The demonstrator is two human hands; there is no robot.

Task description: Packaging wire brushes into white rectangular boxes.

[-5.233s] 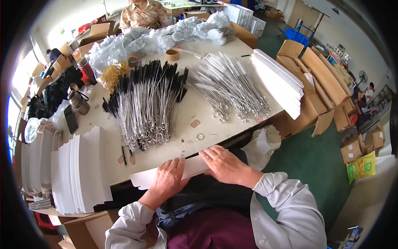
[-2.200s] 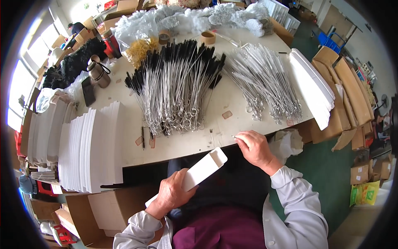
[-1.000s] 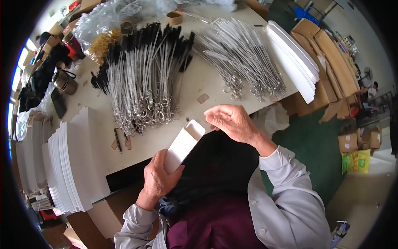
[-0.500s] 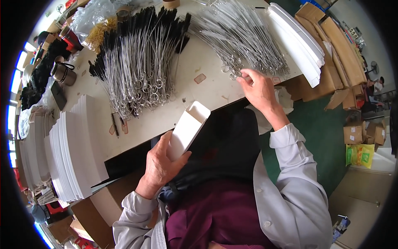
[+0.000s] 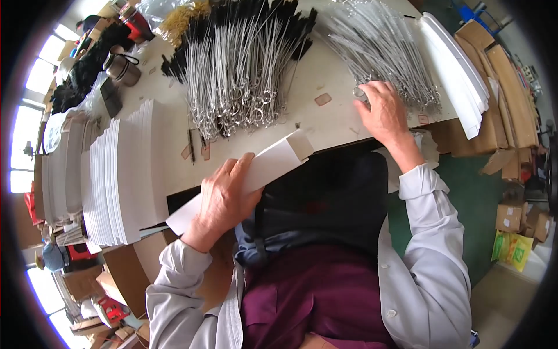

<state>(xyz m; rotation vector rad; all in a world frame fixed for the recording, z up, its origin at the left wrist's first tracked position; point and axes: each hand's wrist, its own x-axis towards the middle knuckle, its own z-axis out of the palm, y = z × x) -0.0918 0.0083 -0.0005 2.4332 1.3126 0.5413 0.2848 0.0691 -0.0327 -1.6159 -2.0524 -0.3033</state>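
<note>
My left hand [image 5: 224,195] grips a long narrow white carton [image 5: 273,163], held slanted over the table's front edge with its flap end open toward the upper right. My right hand [image 5: 383,110] reaches out to the near end of a pile of thin wire brushes with white bristles [image 5: 383,52], fingers closed on the ring end of one. A bigger heap of wire brushes with black bristles [image 5: 238,64] lies to the left of it.
Rows of flat white cartons [image 5: 116,180] stand on edge at the table's left. Another stack of flat white cartons [image 5: 456,70] lies at the right end. A metal mug [image 5: 122,68] and dark items sit far left. Brown boxes [image 5: 511,116] stand on the green floor.
The carton was erected and lifted in my left hand. My right hand left the carton's open end and reached out to the white-bristled brush pile.
</note>
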